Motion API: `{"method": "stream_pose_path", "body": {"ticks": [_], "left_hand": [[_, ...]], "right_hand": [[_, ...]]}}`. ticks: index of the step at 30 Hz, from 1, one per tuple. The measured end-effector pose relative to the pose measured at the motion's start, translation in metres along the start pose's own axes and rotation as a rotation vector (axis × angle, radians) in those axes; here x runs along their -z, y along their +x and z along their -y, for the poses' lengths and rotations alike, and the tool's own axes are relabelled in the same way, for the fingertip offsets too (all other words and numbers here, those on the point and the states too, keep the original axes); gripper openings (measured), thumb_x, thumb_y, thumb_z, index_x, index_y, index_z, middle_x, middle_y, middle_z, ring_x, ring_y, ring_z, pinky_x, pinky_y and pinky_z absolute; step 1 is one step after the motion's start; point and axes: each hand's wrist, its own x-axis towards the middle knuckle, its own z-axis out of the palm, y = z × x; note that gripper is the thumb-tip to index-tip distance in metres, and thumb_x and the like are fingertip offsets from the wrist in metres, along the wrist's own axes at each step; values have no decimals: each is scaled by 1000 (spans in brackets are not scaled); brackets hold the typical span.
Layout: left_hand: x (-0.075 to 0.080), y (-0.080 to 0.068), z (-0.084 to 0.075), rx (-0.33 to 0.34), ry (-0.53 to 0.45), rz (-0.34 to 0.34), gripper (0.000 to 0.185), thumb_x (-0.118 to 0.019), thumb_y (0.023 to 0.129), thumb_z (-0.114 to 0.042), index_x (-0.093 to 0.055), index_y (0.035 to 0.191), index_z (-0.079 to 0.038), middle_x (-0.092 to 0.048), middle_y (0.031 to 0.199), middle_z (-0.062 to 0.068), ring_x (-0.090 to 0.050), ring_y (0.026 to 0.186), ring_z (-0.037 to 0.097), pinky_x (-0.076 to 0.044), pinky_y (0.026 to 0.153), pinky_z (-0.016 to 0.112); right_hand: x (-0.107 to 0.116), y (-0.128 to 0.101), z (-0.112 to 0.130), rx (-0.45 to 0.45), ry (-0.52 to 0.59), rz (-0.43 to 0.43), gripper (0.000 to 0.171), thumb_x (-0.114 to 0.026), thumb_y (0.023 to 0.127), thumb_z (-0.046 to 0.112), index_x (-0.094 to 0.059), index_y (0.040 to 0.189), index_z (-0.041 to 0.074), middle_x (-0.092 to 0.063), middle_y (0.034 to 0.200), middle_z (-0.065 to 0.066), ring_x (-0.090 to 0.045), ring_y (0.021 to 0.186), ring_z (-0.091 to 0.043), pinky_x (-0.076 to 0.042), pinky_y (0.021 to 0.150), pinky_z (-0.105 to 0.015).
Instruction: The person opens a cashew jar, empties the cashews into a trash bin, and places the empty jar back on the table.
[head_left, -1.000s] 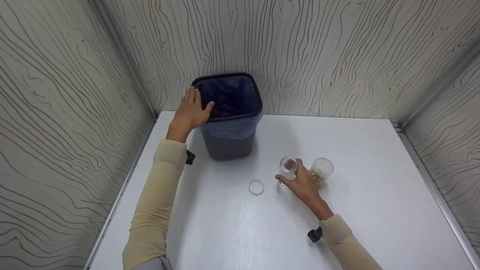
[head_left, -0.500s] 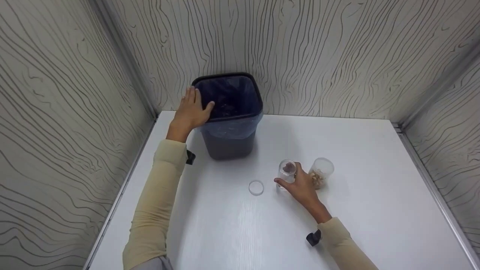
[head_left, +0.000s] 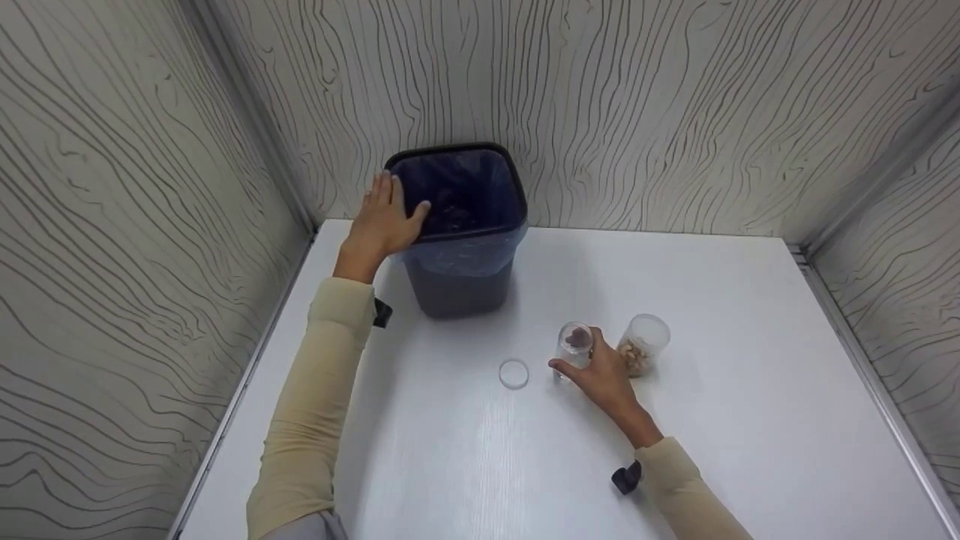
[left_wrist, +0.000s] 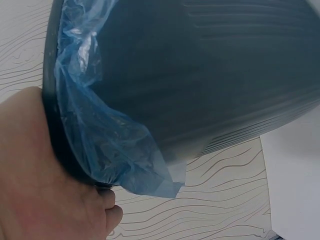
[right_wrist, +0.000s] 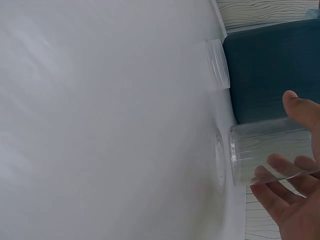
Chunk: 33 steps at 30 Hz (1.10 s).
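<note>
My left hand point(head_left: 382, 225) holds the left rim of a dark trash bin point(head_left: 463, 289) lined with a blue bag. Its thumb lies over the opening; the left wrist view shows fingertips past the rim point(left_wrist: 50, 105). My right hand point(head_left: 604, 375) grips a clear jar point(head_left: 571, 358) upright, low over the table, with thumb and fingers on opposite sides. In the right wrist view the jar point(right_wrist: 265, 145) is see-through, fingers showing through its wall; whether its base touches the table I cannot tell. Just right of that hand stands another clear jar point(head_left: 645, 341) with tan, nut-like pieces at its bottom.
A clear round lid point(head_left: 514, 373) lies on the white table point(head_left: 450, 450) left of the held jar; the right wrist view shows this lid point(right_wrist: 218, 64) before the bin. Wood-patterned panels point(head_left: 585, 112) close off the back and both sides.
My right hand has brought the clear jar slightly lower and nearer to me, most of it in the first half second. The left hand and the trash bin keep their places.
</note>
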Motion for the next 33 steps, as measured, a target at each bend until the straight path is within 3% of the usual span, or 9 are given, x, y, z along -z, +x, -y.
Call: {"method": "stream_pose_path", "body": {"ticks": [17, 33], "left_hand": [[0, 0, 0, -3, 10, 14, 85, -27, 115, -54, 3, 169, 4, 13, 178, 23, 13, 167, 36, 2, 137, 51], [-1, 1, 0, -6, 12, 0, 85, -28, 114, -54, 1, 169, 4, 11, 178, 24, 12, 167, 36, 2, 137, 50]], "right_hand": [[-4, -2, -3, -24, 46, 9, 78, -94, 83, 34, -54, 141, -1, -67, 140, -25, -65, 133, -42, -54, 111, -56], [-2, -1, -8, -85, 41, 90, 91, -91, 85, 41, -45, 150, -3, -59, 149, -30, -55, 142, -47, -48, 116, -60]]}}
